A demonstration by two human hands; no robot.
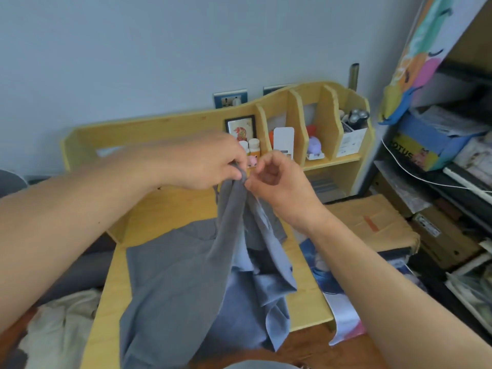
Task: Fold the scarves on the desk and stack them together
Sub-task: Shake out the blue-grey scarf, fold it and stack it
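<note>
Both hands, left hand [213,162] and right hand [277,182], pinch the grey woven scarf [186,275]; align corners before folding over the yellow wooden desk [170,203].

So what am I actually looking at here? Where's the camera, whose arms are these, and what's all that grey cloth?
There is no machine in this picture. A person wears a wide-angle camera on the head, looking forward and down, so the two bare arms reaching in from the bottom corners are that person's own.

The left hand and the right hand meet above a yellow wooden desk. Both pinch the top edge of a grey scarf, lifting it so it hangs down in folds. Its lower part drapes over a darker grey cloth lying flat on the desk, and lighter blue-grey fabric lies bunched beside it.

At the back of the desk stands a wooden organiser holding small bottles, a framed picture and little toys. A cardboard box sits to the right.
</note>
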